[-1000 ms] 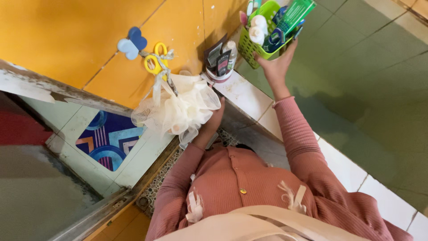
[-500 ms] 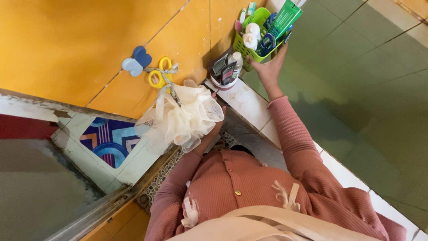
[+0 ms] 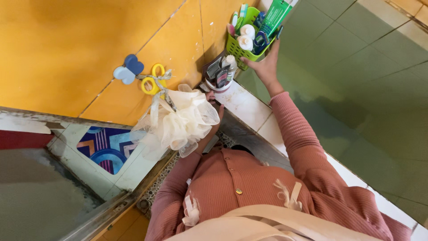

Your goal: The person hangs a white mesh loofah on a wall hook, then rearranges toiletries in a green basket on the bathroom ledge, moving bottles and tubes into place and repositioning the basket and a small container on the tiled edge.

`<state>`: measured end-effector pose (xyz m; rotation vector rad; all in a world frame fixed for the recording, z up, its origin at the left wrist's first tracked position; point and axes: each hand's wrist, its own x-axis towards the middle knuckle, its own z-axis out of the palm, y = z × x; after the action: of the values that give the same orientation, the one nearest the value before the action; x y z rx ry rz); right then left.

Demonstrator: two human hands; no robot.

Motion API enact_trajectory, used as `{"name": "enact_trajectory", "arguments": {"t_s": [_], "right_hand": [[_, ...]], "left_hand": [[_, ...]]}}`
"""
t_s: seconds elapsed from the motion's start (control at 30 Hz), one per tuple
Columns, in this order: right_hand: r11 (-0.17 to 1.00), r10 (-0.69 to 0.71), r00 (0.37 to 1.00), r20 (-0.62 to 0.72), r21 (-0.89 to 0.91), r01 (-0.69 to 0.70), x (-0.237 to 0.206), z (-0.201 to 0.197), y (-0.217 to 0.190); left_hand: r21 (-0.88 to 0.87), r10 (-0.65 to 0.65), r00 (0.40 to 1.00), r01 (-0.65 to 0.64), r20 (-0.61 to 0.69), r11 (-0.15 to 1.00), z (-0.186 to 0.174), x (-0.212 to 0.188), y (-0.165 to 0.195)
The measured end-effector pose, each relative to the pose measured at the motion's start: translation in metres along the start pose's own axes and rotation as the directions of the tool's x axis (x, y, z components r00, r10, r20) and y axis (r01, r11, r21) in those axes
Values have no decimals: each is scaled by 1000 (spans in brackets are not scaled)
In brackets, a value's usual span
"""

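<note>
Landmark: yellow scissors [image 3: 154,83], hanging flat against the orange tiled wall [image 3: 58,49].

- Blue butterfly-shaped hook [image 3: 128,69]: just beside the scissors, up and to their left, stuck on the same wall.
- White tiled ledge [image 3: 247,107]: to the right of the scissors and lower.
- Green tiled floor [image 3: 356,80]: well to the right of the scissors, past the ledge.
- Mat with blue, orange and purple stripes and arcs [image 3: 104,147]: below the scissors, on pale tiles.
- Pebble-patterned strip [image 3: 160,185]: further below the scissors, beside a metal frame edge [image 3: 111,209].
</note>
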<state>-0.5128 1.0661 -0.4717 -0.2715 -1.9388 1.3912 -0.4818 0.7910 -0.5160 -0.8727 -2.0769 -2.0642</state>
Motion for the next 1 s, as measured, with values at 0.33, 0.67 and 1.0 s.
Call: {"name": "enact_trajectory", "arguments": {"t_s": [0.33,0.67,1.0], "right_hand": [[971,-58,997,49,-230,68,-1,-16,-13],[998,-29,1000,9,-56,30,2,-10,-30],[994,-30,981,-193,-104,10,-67,-63,-16]], "left_hand": [[-18,-23,1000,23,5,1000,20,-9,-28],[14,8,999,-8,34,1000,28,-19,-22],[42,-58,998,57,27,998,18,-24,-14]]}}
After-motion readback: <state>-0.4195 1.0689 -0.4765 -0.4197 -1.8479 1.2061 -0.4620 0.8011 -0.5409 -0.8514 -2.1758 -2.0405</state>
